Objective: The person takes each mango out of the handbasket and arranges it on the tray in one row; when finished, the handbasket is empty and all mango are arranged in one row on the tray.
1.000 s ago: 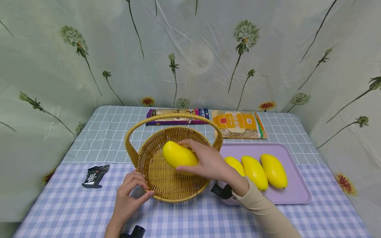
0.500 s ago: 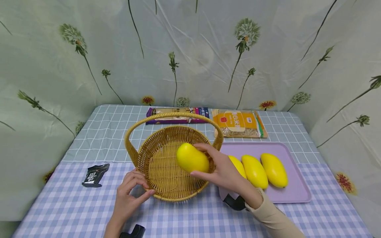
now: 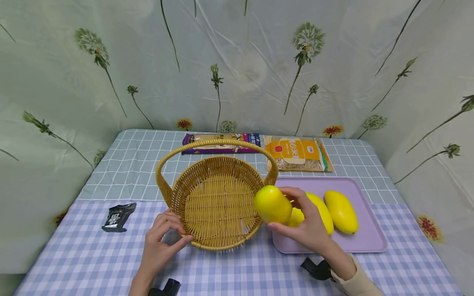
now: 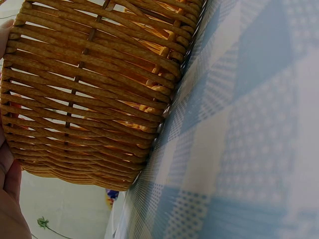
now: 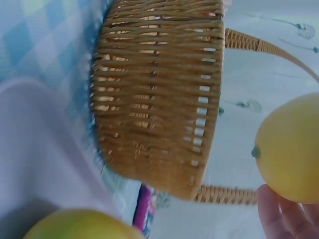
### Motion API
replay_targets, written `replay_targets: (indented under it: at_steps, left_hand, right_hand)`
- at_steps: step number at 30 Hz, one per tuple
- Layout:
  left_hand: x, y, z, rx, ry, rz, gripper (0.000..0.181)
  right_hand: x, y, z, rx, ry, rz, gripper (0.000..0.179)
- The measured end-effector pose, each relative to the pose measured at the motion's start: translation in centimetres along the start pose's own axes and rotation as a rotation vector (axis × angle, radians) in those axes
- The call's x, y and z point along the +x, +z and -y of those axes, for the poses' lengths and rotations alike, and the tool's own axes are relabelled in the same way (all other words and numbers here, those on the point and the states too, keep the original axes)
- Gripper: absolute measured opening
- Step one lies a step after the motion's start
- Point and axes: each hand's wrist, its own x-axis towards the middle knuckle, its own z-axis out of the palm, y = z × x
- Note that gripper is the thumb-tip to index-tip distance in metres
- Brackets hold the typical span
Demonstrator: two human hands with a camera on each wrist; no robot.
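Observation:
A round wicker basket (image 3: 218, 197) with a tall arched handle stands mid-table. My left hand (image 3: 159, 242) grips its near-left rim between thumb and fingers; the left wrist view shows the woven wall (image 4: 84, 89) close up. My right hand (image 3: 309, 222) holds a yellow mango (image 3: 272, 204) by thumb and fingers, raised at the basket's right rim and overlapping it in the head view. The right wrist view has that mango (image 5: 291, 149) up beside the basket, above rim height. A lilac tray (image 3: 372, 238) under the right hand bears several mangoes (image 3: 340, 211), one partly hidden by the hand.
Behind the basket lies a purple noodle packet (image 3: 222, 138), with an orange packet (image 3: 296, 153) to its right. A small black wrapper (image 3: 118, 217) rests on the checked cloth (image 3: 74, 255) at left. A floral curtain (image 3: 252, 90) hangs behind the table.
My right hand has moved right with the mango, from over the basket's middle to its right rim by the tray. The left hand and basket have stayed put.

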Motion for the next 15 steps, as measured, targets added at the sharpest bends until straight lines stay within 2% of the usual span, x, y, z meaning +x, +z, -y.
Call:
replay_targets:
  at_steps: [6, 10, 15]
  left_hand:
    - [0.0, 0.0, 0.0, -0.003, -0.009, -0.002, 0.026]
    - [0.1, 0.0, -0.1, -0.001, -0.015, -0.002, 0.025]
    - [0.1, 0.0, -0.1, 0.003, -0.017, -0.003, 0.026]
  right_hand:
    - [-1.4, -1.8, -0.9, 0.022, 0.066, -0.112, 0.08]
    - [-2.2, -3.1, -1.4, 0.02, 0.152, -0.198, 0.08]
    - [-2.8, -5.2, -2.4, -0.023, 0.297, -0.309, 0.075]
